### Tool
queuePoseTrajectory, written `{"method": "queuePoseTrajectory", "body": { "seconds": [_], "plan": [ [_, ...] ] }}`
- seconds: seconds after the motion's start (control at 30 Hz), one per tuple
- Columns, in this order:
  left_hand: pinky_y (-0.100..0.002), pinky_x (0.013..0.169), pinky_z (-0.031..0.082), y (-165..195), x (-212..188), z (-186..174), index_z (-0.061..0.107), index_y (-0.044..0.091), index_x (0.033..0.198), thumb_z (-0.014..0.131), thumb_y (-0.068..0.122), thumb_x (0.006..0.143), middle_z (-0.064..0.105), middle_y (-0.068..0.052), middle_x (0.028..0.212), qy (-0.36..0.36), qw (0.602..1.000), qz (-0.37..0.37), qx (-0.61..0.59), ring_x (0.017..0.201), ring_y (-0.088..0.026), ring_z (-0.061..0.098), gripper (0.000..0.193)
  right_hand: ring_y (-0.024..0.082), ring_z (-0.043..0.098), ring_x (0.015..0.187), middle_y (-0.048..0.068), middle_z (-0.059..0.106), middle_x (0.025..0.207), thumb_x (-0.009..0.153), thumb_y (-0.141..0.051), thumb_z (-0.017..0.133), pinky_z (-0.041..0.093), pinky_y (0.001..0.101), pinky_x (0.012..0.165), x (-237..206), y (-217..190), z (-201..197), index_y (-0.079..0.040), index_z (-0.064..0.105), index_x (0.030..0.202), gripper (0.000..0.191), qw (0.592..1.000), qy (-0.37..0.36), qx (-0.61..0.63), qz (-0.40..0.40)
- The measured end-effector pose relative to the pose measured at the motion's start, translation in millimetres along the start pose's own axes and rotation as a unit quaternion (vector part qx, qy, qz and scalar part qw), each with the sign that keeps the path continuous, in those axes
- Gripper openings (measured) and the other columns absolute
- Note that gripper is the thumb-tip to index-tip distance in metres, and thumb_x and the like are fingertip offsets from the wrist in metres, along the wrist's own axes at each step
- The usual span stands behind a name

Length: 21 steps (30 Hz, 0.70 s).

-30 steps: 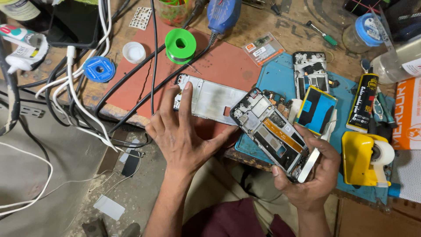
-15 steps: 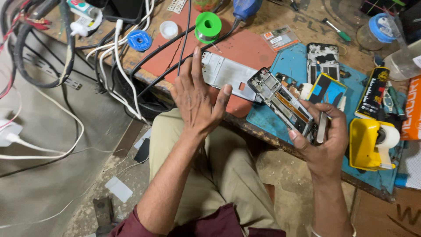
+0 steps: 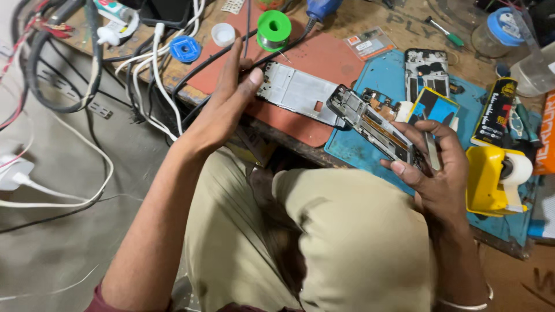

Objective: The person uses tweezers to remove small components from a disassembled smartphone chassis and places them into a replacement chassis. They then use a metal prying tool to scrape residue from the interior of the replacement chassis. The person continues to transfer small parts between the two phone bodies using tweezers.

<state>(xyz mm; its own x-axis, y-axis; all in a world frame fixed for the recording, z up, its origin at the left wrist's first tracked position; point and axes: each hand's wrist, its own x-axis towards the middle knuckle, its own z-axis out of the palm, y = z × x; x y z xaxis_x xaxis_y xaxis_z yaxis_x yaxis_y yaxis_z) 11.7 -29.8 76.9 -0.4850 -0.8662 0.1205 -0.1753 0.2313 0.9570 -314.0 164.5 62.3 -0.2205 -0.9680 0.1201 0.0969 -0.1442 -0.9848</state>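
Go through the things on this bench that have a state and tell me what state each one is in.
Opened phone: back off, insides bare, held in right hand.
Metal phone frame: stripped, flat on red mat, left hand touching its end.
Second phone body: open, lying on blue mat.

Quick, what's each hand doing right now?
Left hand: open, fingers by the metal phone frame.
Right hand: closed, holding the opened phone.

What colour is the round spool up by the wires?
Bright green spool, seen in the head view.
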Motion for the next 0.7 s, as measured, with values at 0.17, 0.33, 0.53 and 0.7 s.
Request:
{"method": "queuePoseTrajectory", "body": {
  "seconds": [0.17, 0.33, 0.53, 0.7],
  "plan": [
    [-0.038, 0.094, 0.055, 3.6, -1.3, 11.0, 0.000, 0.005, 0.165, 0.090, 0.028, 0.082, 0.048, -0.024, 0.149, -0.015, 0.992, 0.079, 0.098, 0.128, -0.031, 0.055, 0.124, 0.039, 0.056, 0.139, 0.031, 0.054, 0.149, 0.087, 0.001, 0.072, 0.055, 0.0611, 0.104, 9.7, 3.2, -17.5, -0.003, 0.047, 0.146, 0.064, 0.993, -0.017, 0.110, 0.044],
    [-0.052, 0.107, 0.045, 0.0, 2.3, 37.2, 0.007, 0.004, 0.163, 0.101, 0.029, 0.067, 0.048, -0.029, 0.147, 0.118, 0.954, 0.148, 0.234, 0.131, -0.045, 0.051, 0.137, 0.041, 0.057, 0.134, 0.032, 0.054, 0.147, 0.081, 0.004, 0.079, 0.051, 0.0631, 0.101, 28.7, -36.6, -4.5, 0.000, 0.047, 0.142, 0.069, 0.978, -0.060, 0.188, 0.067],
    [-0.050, 0.112, 0.045, -4.1, -1.0, 43.8, 0.009, 0.002, 0.165, 0.099, 0.030, 0.071, 0.057, -0.022, 0.141, 0.144, 0.966, 0.099, 0.190, 0.131, -0.039, 0.056, 0.133, 0.030, 0.052, 0.148, 0.026, 0.054, 0.146, 0.075, 0.005, 0.075, 0.045, 0.0448, 0.127, 93.2, -51.1, 23.0, -0.008, 0.041, 0.144, 0.078, 0.973, -0.135, -0.173, -0.069],
    [-0.048, 0.111, 0.044, -11.2, -1.6, 47.8, 0.009, 0.000, 0.164, 0.098, 0.029, 0.074, 0.054, -0.021, 0.144, 0.186, 0.956, 0.114, 0.194, 0.127, -0.037, 0.056, 0.130, 0.026, 0.054, 0.142, 0.023, 0.054, 0.149, 0.073, 0.005, 0.080, 0.051, 0.0411, 0.118, 119.6, -15.9, 32.2, -0.007, 0.039, 0.142, 0.082, 0.967, -0.147, -0.206, -0.035]
  ]
}}
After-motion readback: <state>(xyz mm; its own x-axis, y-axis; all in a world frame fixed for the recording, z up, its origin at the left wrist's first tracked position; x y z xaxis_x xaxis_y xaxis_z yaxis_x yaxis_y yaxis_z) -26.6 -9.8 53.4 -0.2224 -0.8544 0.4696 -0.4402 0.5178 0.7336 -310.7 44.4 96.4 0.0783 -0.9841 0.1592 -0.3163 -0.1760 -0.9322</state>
